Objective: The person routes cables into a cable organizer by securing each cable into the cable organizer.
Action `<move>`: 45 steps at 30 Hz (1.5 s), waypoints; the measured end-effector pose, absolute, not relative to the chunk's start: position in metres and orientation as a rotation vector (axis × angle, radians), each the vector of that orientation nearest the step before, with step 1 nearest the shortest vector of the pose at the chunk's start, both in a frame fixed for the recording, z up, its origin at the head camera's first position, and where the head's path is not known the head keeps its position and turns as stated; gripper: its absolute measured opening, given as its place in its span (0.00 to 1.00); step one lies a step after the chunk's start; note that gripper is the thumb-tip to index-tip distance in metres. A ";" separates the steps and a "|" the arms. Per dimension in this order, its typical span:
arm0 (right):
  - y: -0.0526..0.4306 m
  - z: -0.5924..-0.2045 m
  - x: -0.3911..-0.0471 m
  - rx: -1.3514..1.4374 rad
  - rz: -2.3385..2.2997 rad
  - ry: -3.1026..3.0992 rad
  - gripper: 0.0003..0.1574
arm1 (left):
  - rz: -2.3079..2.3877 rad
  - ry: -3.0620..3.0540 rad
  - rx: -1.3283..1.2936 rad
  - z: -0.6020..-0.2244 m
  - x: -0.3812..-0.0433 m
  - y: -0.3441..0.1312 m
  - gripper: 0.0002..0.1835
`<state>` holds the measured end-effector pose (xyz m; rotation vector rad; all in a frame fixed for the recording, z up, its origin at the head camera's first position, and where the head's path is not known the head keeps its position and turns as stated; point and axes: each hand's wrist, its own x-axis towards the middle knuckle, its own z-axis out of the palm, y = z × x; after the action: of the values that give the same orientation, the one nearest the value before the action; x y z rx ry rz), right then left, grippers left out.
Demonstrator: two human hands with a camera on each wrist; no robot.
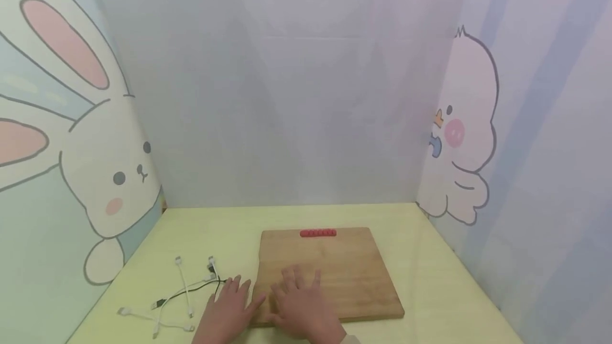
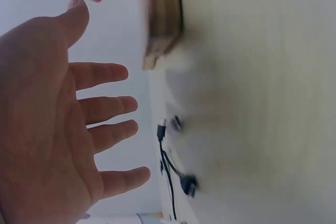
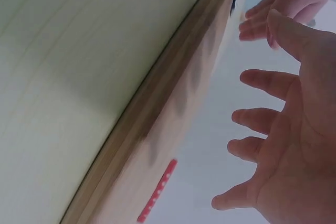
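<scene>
My left hand (image 1: 227, 307) hovers by the near left corner of a wooden cutting board (image 1: 344, 275), its fingers spread and holding nothing. Just right of it, my right hand (image 1: 303, 304) is over the board's near left part, also with spread fingers. In the right wrist view the palm of the right hand (image 3: 286, 140) shows bare, apart from the board below. A narrow red strip with light dots (image 1: 318, 233) lies along the board's far edge. Left of the board lie several short charging cables, among them a black cable (image 1: 188, 291) and a white cable (image 1: 184, 283).
Another white cable (image 1: 155, 321) lies nearest the table's left side. The pale yellow table (image 1: 430, 280) is enclosed by a grey back panel (image 1: 296, 121) and side panels with a rabbit drawing (image 1: 105, 147) and a chick drawing (image 1: 470, 105).
</scene>
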<state>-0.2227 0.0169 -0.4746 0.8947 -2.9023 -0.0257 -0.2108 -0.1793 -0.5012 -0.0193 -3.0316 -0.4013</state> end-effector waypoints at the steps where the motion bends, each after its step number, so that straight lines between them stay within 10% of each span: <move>1: 0.013 -0.476 -0.223 0.916 -0.036 -2.878 0.37 | -0.391 -3.036 -0.008 -0.503 -0.210 -0.183 0.40; 22: -0.050 -0.475 -0.212 1.214 -0.244 -2.671 0.32 | -0.235 -3.096 0.061 -0.513 -0.195 -0.220 0.32; 28: -0.059 -0.480 -0.204 1.273 -0.312 -2.724 0.48 | -0.051 -3.145 -0.056 -0.512 -0.188 -0.219 0.21; 45: -0.067 -0.483 -0.209 1.350 -0.467 -2.745 0.54 | -0.720 -3.073 -0.068 -0.509 -0.202 -0.224 0.14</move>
<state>-0.2090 -0.0674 -0.4832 1.3501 -2.7451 -0.4672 -0.2019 -0.2237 -0.5090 -0.0679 -3.0729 -0.7202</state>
